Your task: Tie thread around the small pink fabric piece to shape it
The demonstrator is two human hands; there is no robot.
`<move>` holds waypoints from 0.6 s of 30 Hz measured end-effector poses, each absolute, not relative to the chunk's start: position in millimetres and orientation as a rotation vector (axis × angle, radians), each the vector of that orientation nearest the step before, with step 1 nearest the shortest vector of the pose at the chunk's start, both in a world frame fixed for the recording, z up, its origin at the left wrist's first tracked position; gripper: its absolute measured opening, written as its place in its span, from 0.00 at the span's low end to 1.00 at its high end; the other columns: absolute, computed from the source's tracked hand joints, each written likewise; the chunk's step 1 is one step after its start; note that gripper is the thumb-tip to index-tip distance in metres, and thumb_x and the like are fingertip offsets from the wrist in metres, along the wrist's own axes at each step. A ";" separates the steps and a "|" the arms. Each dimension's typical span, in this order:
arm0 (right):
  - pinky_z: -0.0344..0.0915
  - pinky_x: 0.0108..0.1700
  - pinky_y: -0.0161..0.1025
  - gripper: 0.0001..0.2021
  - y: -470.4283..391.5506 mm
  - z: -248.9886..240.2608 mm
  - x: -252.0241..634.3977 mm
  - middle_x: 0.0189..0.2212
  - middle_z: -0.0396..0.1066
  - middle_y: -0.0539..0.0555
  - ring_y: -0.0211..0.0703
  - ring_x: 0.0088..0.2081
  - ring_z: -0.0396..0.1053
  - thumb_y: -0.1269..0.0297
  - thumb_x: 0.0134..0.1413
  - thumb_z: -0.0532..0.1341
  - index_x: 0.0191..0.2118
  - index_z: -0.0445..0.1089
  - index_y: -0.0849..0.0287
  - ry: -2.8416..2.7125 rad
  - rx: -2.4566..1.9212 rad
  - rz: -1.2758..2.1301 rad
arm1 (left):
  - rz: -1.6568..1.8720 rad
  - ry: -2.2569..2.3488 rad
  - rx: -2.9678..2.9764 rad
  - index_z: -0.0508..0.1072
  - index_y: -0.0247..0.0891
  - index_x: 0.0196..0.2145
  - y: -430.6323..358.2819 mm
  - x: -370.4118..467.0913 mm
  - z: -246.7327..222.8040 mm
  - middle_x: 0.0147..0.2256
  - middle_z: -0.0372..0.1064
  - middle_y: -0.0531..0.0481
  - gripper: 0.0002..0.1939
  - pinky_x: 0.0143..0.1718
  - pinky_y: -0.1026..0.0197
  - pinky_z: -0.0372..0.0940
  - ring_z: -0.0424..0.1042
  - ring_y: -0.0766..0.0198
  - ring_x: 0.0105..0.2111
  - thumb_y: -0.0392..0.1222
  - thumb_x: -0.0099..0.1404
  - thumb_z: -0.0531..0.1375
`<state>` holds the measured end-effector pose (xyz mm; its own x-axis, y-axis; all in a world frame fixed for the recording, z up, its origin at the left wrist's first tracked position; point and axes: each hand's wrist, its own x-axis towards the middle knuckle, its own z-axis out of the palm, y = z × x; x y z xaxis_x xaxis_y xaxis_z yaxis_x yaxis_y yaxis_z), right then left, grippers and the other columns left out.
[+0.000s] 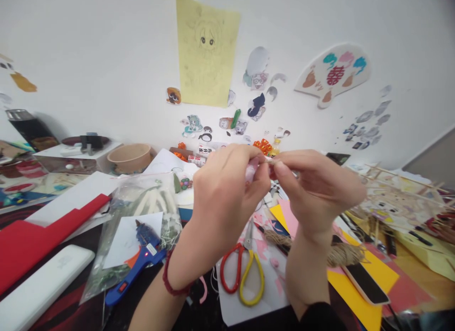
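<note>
Both hands are raised over the middle of the cluttered table, fingertips nearly meeting. My left hand (227,184), with a dark red band at the wrist, is closed around a small pale pink piece (250,171), mostly hidden by the fingers. My right hand (313,184) pinches something thin and small at the fingertips, beside the left thumb; what it is cannot be made out. Below the hands lie scissors with one red and one yellow handle (252,279), on a white sheet (231,312) with pink scraps.
A blue glue gun (142,264) rests on a plastic bag at the left, near a white case (46,286) and red card (46,236). Twine (344,255), a phone (366,282) and yellow paper (384,274) lie at the right. A bowl (130,157) stands behind.
</note>
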<state>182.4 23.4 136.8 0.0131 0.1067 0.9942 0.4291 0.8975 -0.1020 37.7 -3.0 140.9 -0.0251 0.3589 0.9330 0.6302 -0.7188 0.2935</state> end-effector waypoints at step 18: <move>0.75 0.32 0.45 0.13 31.2 135.8 182.5 0.28 0.77 0.49 0.44 0.29 0.76 0.77 0.53 0.66 0.38 0.77 0.49 -1.527 -0.351 -0.521 | -2.130 -1.060 -2.570 0.77 0.37 0.34 -1.8 22.4 150.8 0.30 0.77 0.54 0.04 0.30 0.67 0.68 0.73 0.71 0.28 0.37 0.67 0.63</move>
<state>182.5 31.2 135.8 -0.0319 -0.1020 0.9943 0.5272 0.8434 0.1034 22.4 -1.8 150.8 0.1068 0.6444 0.7572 0.2155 -0.7585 0.6150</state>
